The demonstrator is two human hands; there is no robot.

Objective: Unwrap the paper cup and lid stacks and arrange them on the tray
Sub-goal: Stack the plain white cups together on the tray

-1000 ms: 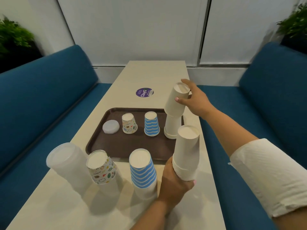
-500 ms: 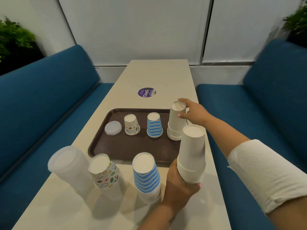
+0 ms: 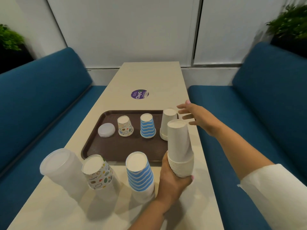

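Three upside-down stacks stand nearest on the desk (image 3: 166, 77): clear lids (image 3: 62, 170), patterned cups (image 3: 98, 174) and blue-striped cups (image 3: 140, 174), each long axis leaning slightly left. Beside them the left hand (image 3: 172, 180) has its grip curled round the base of a white cup stack (image 3: 180, 146), bottoms up, near vertical. Farther off, the tray (image 3: 116, 148) carries a lid pile (image 3: 106, 130), two single cups and a short white stack (image 3: 167, 123). Just beyond, the right hand (image 3: 201, 119) hangs with fingers spread, holding nothing.

tray (image 3: 93, 145): lid (image 3: 106, 130) left | 3 cups right | 4 stacks before tray
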